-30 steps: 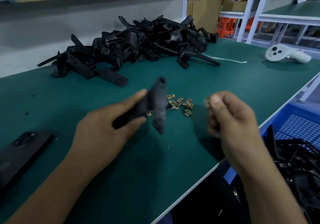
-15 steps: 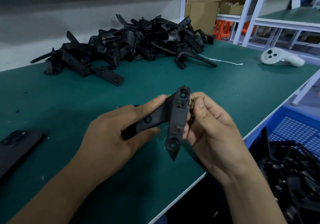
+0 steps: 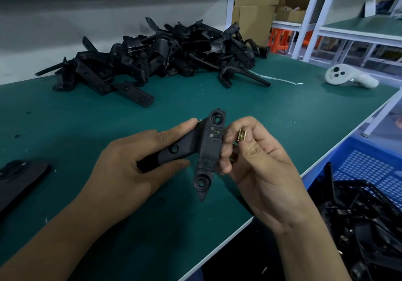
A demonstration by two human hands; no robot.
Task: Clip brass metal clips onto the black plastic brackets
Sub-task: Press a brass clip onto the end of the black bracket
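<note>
The left hand (image 3: 121, 167) gripped a black bracket (image 3: 204, 150) above the green table (image 3: 65, 128); the right hand (image 3: 256, 161) pinched a brass clip (image 3: 242, 135) at its three o'clock. A bracket heap (image 3: 163, 56) lay at twelve, a white controller (image 3: 350, 77) at two, a blue basket (image 3: 365, 167) at four.

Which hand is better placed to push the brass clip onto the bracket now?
The right hand: it pinches the small brass metal clip just beside the black plastic bracket. The left hand grips the bracket's arm and steadies it.
</note>
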